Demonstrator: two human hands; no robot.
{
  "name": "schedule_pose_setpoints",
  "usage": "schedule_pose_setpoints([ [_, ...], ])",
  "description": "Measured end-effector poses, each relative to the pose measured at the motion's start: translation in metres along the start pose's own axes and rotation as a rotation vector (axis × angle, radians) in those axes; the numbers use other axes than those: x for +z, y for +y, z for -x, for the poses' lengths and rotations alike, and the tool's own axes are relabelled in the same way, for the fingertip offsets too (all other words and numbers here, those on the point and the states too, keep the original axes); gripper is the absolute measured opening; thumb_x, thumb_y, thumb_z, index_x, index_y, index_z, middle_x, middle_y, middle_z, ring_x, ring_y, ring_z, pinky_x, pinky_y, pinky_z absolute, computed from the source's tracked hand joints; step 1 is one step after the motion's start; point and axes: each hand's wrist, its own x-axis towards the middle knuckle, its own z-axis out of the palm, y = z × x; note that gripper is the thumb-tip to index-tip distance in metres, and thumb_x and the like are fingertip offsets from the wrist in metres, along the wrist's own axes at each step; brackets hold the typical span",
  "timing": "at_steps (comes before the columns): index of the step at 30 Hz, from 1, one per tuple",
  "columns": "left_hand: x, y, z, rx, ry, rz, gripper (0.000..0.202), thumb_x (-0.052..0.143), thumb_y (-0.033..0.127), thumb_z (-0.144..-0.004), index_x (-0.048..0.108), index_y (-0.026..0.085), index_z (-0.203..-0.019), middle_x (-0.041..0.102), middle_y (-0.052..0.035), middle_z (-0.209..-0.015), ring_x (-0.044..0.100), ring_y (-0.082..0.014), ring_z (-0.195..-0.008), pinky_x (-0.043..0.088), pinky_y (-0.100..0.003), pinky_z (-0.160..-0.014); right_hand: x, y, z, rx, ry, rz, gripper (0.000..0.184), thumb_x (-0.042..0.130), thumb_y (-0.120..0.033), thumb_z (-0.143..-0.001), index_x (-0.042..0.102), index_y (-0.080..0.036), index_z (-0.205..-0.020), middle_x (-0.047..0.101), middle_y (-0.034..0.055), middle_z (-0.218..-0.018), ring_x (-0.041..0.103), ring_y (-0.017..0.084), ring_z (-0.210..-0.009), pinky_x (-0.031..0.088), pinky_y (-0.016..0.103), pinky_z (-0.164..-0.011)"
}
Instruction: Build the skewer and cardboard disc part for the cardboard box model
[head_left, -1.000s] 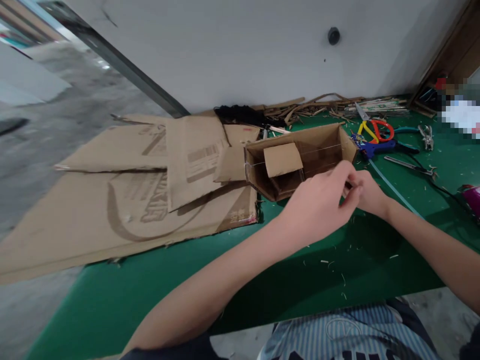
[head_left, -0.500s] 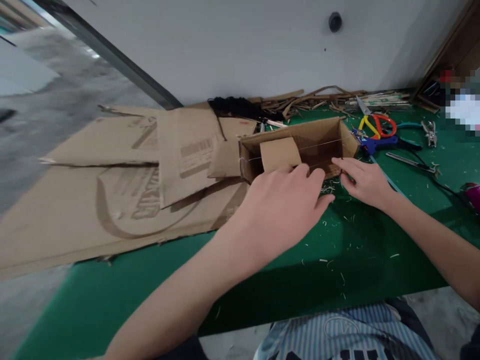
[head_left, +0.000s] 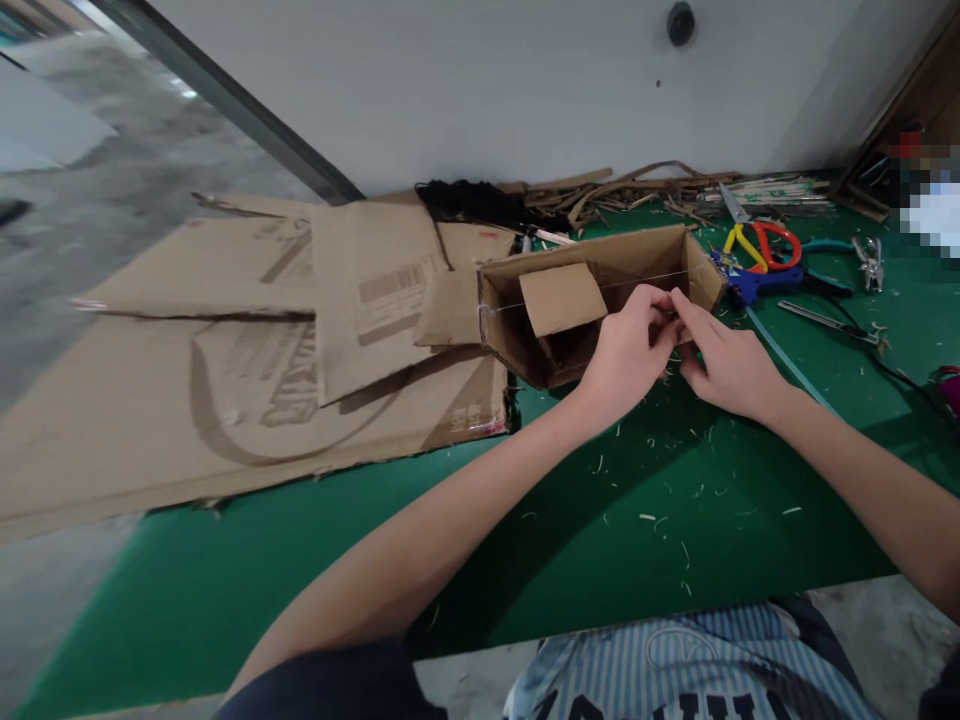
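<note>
An open cardboard box [head_left: 634,243], long and narrow, sits on the green tabletop with a thin white thread [head_left: 645,278] stretched lengthwise across its opening. A square cardboard flap [head_left: 564,299] lies in the box's left half, under or beside the thread. At the near edge of the box, right of its middle, my left hand [head_left: 628,345] is closed in a pinch. Against its fingertips my right hand [head_left: 726,365] is pinched too. Whatever lies between the fingers is too small and covered to make out.
Large cardboard sheets [head_left: 255,390] spread over the left side. Orange-and-yellow scissors [head_left: 761,245], a blue-handled tool [head_left: 750,287], pliers [head_left: 870,262] and tweezers [head_left: 825,322] lie at right. Wood strips [head_left: 637,195] and black yarn [head_left: 472,205] line the wall. Pale shavings [head_left: 646,517] dot the tabletop.
My left hand has moved right from over the flap to meet my right hand's fingertips, and it has closed. The flap and the box's left front now show.
</note>
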Motion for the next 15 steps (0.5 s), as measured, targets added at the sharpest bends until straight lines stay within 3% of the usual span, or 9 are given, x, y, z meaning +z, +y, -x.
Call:
schedule_pose_setpoints([
  [3, -0.002, -0.006, -0.003, 0.088, 0.016, -0.159, 0.014, 0.052, 0.018, -0.101, 0.062, 0.019, -0.111, 0.079, -0.0074, -0.098, 0.073, -0.0174, -0.082, 0.056, -0.032, -0.073, -0.012, 0.004, -0.001, 0.037, 0.075, 0.055, 0.066, 0.045, -0.022, -0.094, 0.047, -0.019, -0.160, 0.073, 0.0171, -0.129, 0.072, 0.029, -0.092, 0.057, 0.039, -0.065],
  [5, -0.004, -0.009, -0.005, 0.108, -0.014, -0.299, 0.020, 0.048, 0.019, -0.102, 0.065, 0.017, -0.114, 0.079, -0.0111, -0.102, 0.074, -0.0209, -0.086, 0.054, -0.034, -0.071, -0.018, 0.010, -0.002, 0.087, 0.165, 0.050, 0.062, 0.047, -0.027, -0.097, 0.048, -0.021, -0.159, 0.072, 0.0165, -0.120, 0.070, 0.031, -0.098, 0.059, 0.043, -0.076],
  [7, -0.008, -0.011, -0.007, 0.104, -0.030, -0.406, 0.024, 0.046, 0.020, -0.103, 0.068, 0.016, -0.114, 0.079, -0.0131, -0.103, 0.074, -0.0228, -0.086, 0.052, -0.035, -0.069, -0.017, 0.018, -0.004, 0.142, 0.232, -0.019, 0.067, 0.051, -0.035, -0.099, 0.038, -0.023, -0.163, 0.066, 0.0185, -0.128, 0.067, 0.034, -0.111, 0.060, 0.048, -0.083],
  [10, -0.012, -0.012, -0.010, 0.113, -0.018, -0.437, 0.026, 0.048, 0.021, -0.103, 0.072, 0.017, -0.111, 0.080, -0.0114, -0.103, 0.074, -0.0226, -0.088, 0.053, -0.035, -0.075, -0.001, 0.030, -0.009, 0.180, 0.230, -0.195, 0.077, 0.054, -0.045, -0.098, 0.027, -0.023, -0.167, 0.057, 0.0217, -0.146, 0.065, 0.035, -0.119, 0.062, 0.050, -0.083],
  [12, -0.013, -0.013, -0.011, 0.138, -0.015, -0.409, 0.027, 0.047, 0.021, -0.104, 0.074, 0.018, -0.107, 0.079, -0.0099, -0.101, 0.073, -0.0214, -0.088, 0.053, -0.034, -0.078, 0.011, 0.033, -0.013, 0.195, 0.186, -0.289, 0.067, 0.053, -0.044, -0.099, 0.037, -0.020, -0.160, 0.059, 0.0221, -0.145, 0.068, 0.033, -0.117, 0.062, 0.049, -0.084],
  [15, -0.011, -0.015, -0.013, 0.160, -0.006, -0.369, 0.030, 0.045, 0.020, -0.105, 0.075, 0.018, -0.102, 0.077, -0.0100, -0.096, 0.071, -0.0205, -0.086, 0.054, -0.035, -0.081, 0.019, 0.031, -0.017, 0.241, 0.142, -0.348, 0.043, 0.050, -0.037, -0.100, 0.056, -0.019, -0.138, 0.072, 0.0179, -0.125, 0.073, 0.028, -0.102, 0.062, 0.046, -0.084],
])
